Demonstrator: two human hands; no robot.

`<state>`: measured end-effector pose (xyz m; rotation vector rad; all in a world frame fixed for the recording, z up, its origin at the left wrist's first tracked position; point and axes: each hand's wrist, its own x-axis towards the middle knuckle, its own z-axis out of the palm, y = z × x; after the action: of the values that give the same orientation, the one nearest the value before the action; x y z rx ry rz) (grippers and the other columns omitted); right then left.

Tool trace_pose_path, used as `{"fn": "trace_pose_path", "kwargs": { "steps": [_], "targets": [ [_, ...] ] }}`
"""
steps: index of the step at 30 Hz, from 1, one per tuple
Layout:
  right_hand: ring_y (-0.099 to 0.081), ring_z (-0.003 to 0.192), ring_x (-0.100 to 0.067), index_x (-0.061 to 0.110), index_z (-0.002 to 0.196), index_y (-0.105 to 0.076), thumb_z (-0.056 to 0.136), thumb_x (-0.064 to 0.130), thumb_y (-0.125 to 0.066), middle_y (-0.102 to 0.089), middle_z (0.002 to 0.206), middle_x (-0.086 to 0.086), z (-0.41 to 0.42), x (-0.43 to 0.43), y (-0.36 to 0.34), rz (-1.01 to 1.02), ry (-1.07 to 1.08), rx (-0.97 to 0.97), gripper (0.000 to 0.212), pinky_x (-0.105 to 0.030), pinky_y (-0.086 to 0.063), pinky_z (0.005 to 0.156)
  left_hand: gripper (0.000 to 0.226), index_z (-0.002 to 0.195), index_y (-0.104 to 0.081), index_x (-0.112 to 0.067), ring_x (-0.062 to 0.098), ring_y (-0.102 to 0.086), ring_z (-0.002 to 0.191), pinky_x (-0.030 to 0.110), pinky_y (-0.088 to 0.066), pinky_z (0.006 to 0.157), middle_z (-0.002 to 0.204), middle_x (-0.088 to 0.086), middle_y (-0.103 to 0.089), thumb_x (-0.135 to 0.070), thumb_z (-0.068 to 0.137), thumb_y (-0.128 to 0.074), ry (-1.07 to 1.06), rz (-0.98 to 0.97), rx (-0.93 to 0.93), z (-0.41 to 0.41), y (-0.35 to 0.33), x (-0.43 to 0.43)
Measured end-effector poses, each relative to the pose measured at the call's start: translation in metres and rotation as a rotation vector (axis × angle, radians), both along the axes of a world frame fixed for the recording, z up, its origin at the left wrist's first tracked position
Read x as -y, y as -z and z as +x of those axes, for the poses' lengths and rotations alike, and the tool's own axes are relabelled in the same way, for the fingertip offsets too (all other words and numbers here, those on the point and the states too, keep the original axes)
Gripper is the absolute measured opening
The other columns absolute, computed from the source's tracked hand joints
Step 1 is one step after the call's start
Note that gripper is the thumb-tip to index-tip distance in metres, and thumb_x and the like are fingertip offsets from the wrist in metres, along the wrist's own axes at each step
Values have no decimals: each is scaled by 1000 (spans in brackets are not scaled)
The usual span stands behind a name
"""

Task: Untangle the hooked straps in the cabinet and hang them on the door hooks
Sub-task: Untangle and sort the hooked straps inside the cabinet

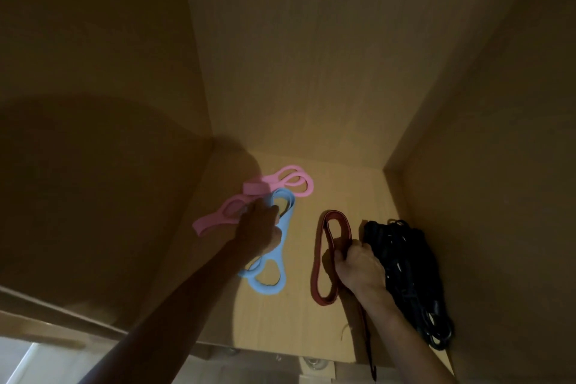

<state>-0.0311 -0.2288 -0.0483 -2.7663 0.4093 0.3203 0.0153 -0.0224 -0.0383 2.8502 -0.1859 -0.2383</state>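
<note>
The cabinet is dimly lit, and much of its left wall is lost in shadow. The fingers of the left hand are hidden behind its back where it is laid over the crossing of the pink band and the blue band; whether anything is gripped there cannot be told. The right hand is curled tightly round the red strap, and part of that strap is covered by the palm. A thin dark tail is seen running from under the right wrist to the lower edge, its end too dark to make out. The black bundle, just beside the right hand against the right wall, is too dark for single straps to be counted. Small shiny fittings below the shelf front are blurred.

Two hands, one red strap, one blue band and one black bundle are counted; whether the pink is one piece or two cannot be told.

All of it is laid on the shelf of pale wood-grain board. The pink and blue bands are flat, smooth and rubbery, with oval loop openings. The red strap is a narrow, flat band folded into a long loop.
</note>
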Motion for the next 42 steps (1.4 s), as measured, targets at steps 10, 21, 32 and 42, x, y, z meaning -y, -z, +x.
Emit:
{"fn": "trace_pose_path", "kwargs": {
  "steps": [10, 21, 32, 42],
  "targets": [
    [-66, 84, -19, 20, 114, -53, 87, 29, -58, -67, 98, -3, -13, 19, -7, 235, -143, -125, 28, -34, -57, 72, 46, 120, -43, -12, 33, -46, 112, 44, -41, 95, 120, 14, -50, -45, 89, -48, 154, -157, -126, -2, 1, 79],
    [-64, 95, -28, 5, 111, -55, 89, 16, -60, -64, 106, -14, -5, 10, -1, 235, 36, 233, 24, -37, -55, 78, 43, 113, -46, -12, 30, -59, 100, 36, -58, 76, 117, 10, -48, -2, 73, -59, 119, -143, -348, -8, -9, 81],
    [-63, 92, -19, 25, 110, -58, 75, 42, -60, -67, 101, 1, -5, 8, -20, 391, -56, -150, 39, -36, -55, 80, 21, 95, -45, -8, 29, -70, 78, 40, -59, 78, 91, 23, -67, 8, 82, -49, -185, -672, -562, -18, -9, 87],
    [-59, 110, -28, 6, 124, -41, 91, 23, -54, -56, 123, -13, -27, 5, -16, -12, 7, 18, 40, -35, -48, 86, 15, 89, -54, -10, 19, -66, 79, 26, -56, 66, 96, 14, -69, 1, 82, -46, -70, -651, -577, -19, -14, 89]
  ]
}}
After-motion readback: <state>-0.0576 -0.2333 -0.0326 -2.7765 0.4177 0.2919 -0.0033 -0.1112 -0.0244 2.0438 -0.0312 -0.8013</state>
